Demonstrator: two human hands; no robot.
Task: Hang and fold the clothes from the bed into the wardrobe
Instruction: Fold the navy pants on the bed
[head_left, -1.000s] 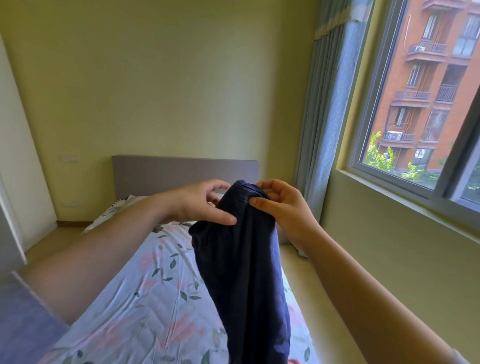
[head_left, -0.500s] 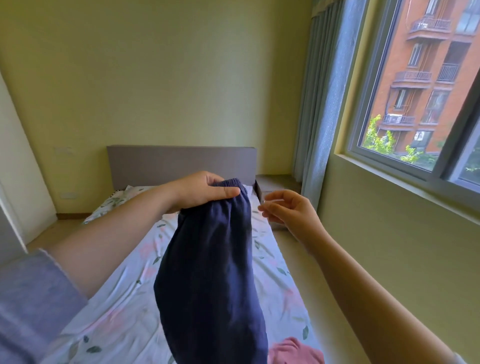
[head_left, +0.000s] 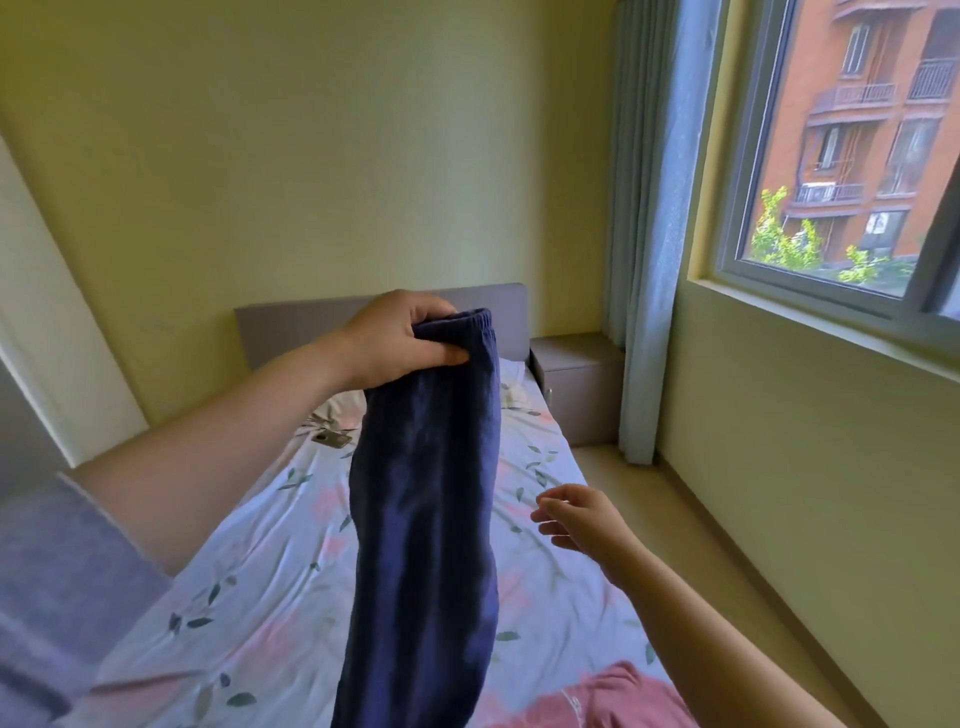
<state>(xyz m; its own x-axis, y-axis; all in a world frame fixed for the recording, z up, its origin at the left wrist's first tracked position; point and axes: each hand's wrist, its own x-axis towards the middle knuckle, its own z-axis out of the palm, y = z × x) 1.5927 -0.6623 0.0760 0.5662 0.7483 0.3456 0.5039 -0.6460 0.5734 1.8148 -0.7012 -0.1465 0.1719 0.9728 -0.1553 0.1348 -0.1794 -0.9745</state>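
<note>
1. A bed (head_left: 260, 597) with a flowered sheet is seen filling the lower middle of the view, with a grey headboard (head_left: 291, 325) set against the far wall.
2. A window (head_left: 857, 156) is seen on the right wall, and a blue-grey curtain (head_left: 649, 234) is hung beside it, down to the floor.
3. A navy garment (head_left: 426, 519) is held up above the bed by its elastic edge and is left hanging straight down, out of the bottom of the view.
4. A nightstand (head_left: 576, 384) is placed just beside the headboard, in the corner.
5. A pink garment (head_left: 613, 701) is laid on the near end of the bed.
6. The left hand (head_left: 400, 335) is clamped on the top edge of the navy garment, with thumb and fingers pinched round it.
7. The right hand (head_left: 582, 519) is held over the bed, apart from the navy garment, with fingers loosely curled and nothing held.
8. A phone (head_left: 331, 439) is laid on the sheet near the pillow.
</note>
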